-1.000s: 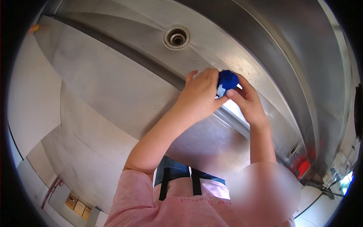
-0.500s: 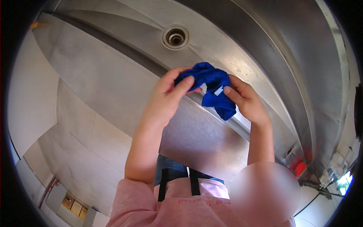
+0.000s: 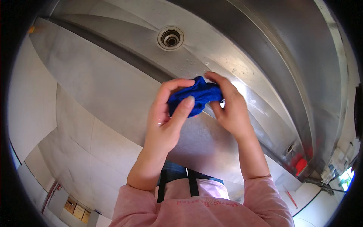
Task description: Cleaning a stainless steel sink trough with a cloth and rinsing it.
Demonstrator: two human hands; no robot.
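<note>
A crumpled blue cloth is held up between my two hands, above the near edge of a metal sink. My left hand grips its left part, with the thumb across the front and the fingers curled behind. My right hand has its fingers bent round the cloth's right end, the thumb below and the index finger raised over the top. The cloth is bunched into a small bundle, and its far side is hidden.
The sink basin stretches beyond my hands, with a round drain in its floor. A second, smaller drain lies at the right, near a red object. The sink's metal front stands close to my body.
The cloth has been gathered from a loose, hanging shape into a tighter bundle. My right hand has moved left, closer to my left hand, and the hanging corner is tucked up.
</note>
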